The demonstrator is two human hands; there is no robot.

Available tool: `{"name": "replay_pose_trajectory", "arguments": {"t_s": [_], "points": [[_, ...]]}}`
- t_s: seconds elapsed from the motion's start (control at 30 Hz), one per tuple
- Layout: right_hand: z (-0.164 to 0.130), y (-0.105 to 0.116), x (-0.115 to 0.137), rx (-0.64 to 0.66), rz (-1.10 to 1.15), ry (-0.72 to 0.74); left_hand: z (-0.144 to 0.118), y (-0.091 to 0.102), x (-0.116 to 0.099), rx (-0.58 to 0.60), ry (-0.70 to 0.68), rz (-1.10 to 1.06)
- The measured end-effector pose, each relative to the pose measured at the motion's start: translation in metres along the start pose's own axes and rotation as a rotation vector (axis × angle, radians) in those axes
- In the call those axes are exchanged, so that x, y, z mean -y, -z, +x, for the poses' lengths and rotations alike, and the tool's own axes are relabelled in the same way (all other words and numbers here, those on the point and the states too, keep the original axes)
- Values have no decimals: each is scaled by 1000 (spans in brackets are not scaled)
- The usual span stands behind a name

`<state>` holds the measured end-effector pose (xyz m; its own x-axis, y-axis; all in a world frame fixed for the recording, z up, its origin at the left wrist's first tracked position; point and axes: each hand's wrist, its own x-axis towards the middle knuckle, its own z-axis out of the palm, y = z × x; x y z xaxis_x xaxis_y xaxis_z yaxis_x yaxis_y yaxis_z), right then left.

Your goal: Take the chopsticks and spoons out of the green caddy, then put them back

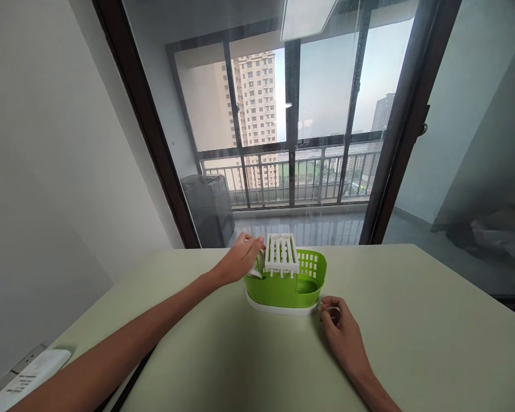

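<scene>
Gripping green caddy (283,286), both hands

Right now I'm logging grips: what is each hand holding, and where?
Left hand grips a white cup at its rim; right hand pinches the rack's white tray corner.

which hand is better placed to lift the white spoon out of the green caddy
Left, probably. The left hand already grips the white spoon at the green caddy's left end, while the right hand rests at the white base tray.
</scene>
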<state>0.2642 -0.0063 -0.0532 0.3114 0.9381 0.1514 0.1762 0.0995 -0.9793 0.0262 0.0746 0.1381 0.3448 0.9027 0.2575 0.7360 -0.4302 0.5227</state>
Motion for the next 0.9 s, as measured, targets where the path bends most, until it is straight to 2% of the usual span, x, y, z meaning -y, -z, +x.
{"name": "replay_pose_trajectory", "arguments": {"t_s": [0.13, 0.33, 0.5, 0.6, 0.7, 0.8, 0.9], "points": [[0, 0, 0, 8, -5, 9, -11, 1, -4, 45, -121, 30], [0, 0, 2, 13, -15, 19, -24, 8, -4, 109, -161, 114], [0, 0, 4, 10, -4, 17, -29, 4, 3, 78, -347, 267], [0, 0, 4, 6, -13, 19, -28, -3, 12, 44, -488, 405], [0, 1, 3, 11, -21, 18, -23, -6, 22, 12, -570, 476], [0, 1, 1, 23, -28, 14, -15, -7, 27, 1, -569, 507], [0, 1, -2, 32, -36, 19, -5, -8, 28, 1, -468, 524]]}}
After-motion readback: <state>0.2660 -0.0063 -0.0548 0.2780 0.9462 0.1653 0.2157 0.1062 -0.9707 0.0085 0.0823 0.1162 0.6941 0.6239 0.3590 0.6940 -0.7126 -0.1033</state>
